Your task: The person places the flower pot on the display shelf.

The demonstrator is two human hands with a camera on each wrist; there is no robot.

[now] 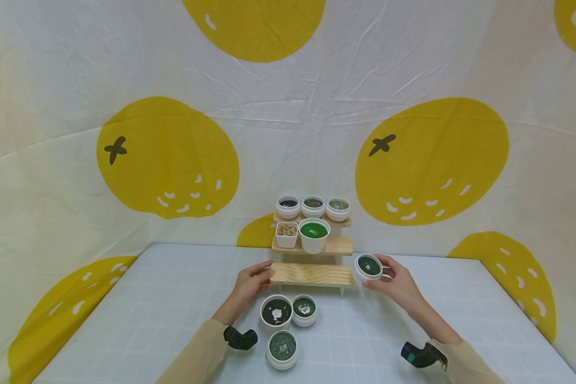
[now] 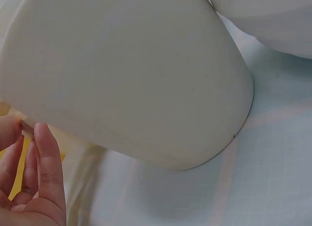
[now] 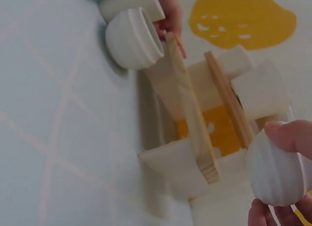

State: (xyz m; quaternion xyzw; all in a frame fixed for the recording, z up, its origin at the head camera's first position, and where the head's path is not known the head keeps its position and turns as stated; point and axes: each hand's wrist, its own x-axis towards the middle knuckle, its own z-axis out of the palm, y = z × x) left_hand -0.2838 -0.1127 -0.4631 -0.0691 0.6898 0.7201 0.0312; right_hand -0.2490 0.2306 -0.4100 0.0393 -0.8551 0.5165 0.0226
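Observation:
My left hand [image 1: 252,281] pinches the left end of the bottom board of a three-tier wooden stand [image 1: 312,274]; in the left wrist view its thumb and fingers [image 2: 48,172] meet on the board's edge. To the right of that board, my right hand [image 1: 397,282] grips a small white cup [image 1: 368,266] with dark green contents, held up off the table. The right wrist view shows this cup [image 3: 275,172] between thumb and fingers. In front of the stand are a larger white cup [image 1: 276,312], a small cup [image 1: 304,309] beside it and another cup [image 1: 282,348] nearer me.
On the top board stand three small white cups [image 1: 313,206]. The middle board carries a square white cup [image 1: 286,233] with tan bits and a taller cup [image 1: 314,234] with bright green contents. A white cloth [image 1: 297,138] with yellow fruit prints hangs behind the pale blue table [image 1: 173,298].

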